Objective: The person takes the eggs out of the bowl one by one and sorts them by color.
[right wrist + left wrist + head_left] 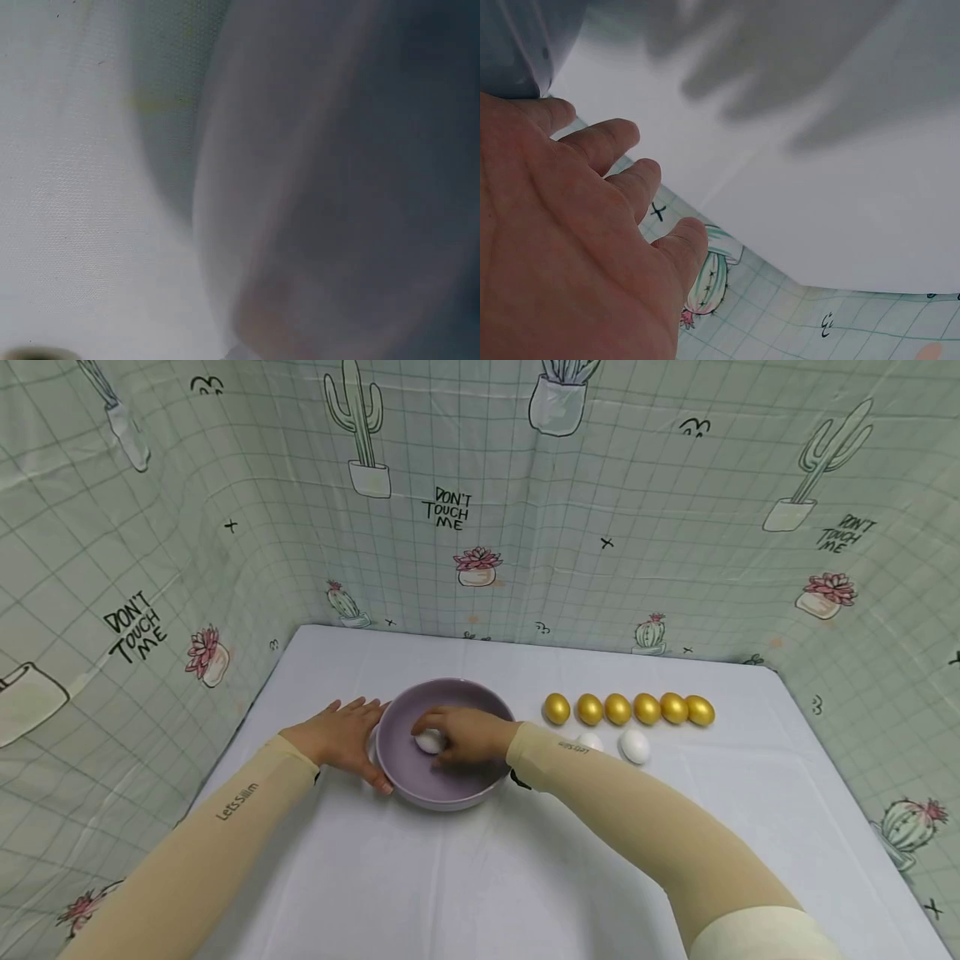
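A purple bowl (450,793) stands on the white-covered table. My right hand (472,735) reaches down into it from the right, the fingers curled around a white egg (431,742) near the bowl's left side. At the bowl's left rim my left hand (341,735) rests with straight, spread fingers, the thumb along the near side. The left wrist view shows this hand (577,225) beside the bowl wall (525,52). In the right wrist view the bowl (247,187) is blurred and fills much of the picture, hiding the egg.
Several golden eggs (617,709) form a row right of the bowl. In front of them lie a white egg (635,747) and another white egg (589,741) partly covered by the right sleeve. A patterned cloth (570,543) hangs behind the table (480,877).
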A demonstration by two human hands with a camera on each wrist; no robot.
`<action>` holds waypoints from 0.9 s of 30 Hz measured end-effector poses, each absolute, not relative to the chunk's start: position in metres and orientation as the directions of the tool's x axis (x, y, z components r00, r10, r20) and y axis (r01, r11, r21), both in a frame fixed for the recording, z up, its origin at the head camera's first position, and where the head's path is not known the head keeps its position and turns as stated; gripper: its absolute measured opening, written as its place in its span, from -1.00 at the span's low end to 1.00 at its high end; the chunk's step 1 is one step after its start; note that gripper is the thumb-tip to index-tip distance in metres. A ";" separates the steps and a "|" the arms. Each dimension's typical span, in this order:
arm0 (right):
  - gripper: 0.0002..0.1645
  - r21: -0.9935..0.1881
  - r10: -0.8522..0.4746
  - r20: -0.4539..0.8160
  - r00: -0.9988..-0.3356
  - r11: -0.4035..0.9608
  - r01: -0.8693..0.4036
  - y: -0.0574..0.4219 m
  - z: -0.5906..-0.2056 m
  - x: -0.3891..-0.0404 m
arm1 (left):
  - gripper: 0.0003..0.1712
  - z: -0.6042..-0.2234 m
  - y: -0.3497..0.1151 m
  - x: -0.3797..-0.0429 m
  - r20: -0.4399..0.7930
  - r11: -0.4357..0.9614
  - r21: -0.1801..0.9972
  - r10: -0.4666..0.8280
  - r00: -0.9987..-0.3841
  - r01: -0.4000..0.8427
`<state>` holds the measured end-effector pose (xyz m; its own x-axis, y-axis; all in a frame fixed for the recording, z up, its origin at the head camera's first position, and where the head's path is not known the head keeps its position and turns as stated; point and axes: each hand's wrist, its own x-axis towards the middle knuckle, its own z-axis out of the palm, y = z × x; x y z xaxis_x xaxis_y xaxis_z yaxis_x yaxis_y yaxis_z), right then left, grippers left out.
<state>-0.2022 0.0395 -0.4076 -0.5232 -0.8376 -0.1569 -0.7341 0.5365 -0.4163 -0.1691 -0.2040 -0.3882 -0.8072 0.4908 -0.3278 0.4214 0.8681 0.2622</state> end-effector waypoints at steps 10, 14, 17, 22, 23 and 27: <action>-0.30 -0.372 -0.823 -0.156 -0.546 0.561 -0.739 0.043 -0.412 -0.202 | 0.61 -0.388 -0.203 -0.170 -0.326 0.866 0.259 0.496 -0.805 0.428; -0.30 -0.384 -0.814 -0.175 -0.554 0.575 -0.723 0.042 -0.414 -0.202 | 0.60 -0.388 -0.203 -0.169 -0.328 0.867 0.259 0.493 -0.806 0.425; -0.28 -0.373 -0.812 -0.186 -0.554 0.580 -0.724 0.041 -0.416 -0.202 | 0.60 -0.388 -0.203 -0.169 -0.328 0.868 0.260 0.491 -0.807 0.423; -0.21 -0.339 -0.794 -0.205 -0.572 0.606 -0.720 0.041 -0.415 -0.200 | 0.60 -0.388 -0.203 -0.169 -0.324 0.868 0.264 0.491 -0.809 0.421; -0.20 -0.340 -0.789 -0.207 -0.578 0.612 -0.714 0.041 -0.413 -0.199 | 0.60 -0.388 -0.203 -0.169 -0.324 0.868 0.264 0.490 -0.809 0.420; -0.20 -0.357 -0.778 -0.182 -0.601 0.622 -0.697 0.046 -0.406 -0.198 | 0.59 -0.388 -0.203 -0.169 -0.328 0.868 0.267 0.490 -0.808 0.419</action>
<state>-0.1980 0.0460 -0.4057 -0.6013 -0.7781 -0.1815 -0.6970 0.6219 -0.3570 -0.1685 -0.2028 -0.3879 -0.8077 0.4901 -0.3277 0.4185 0.8681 0.2668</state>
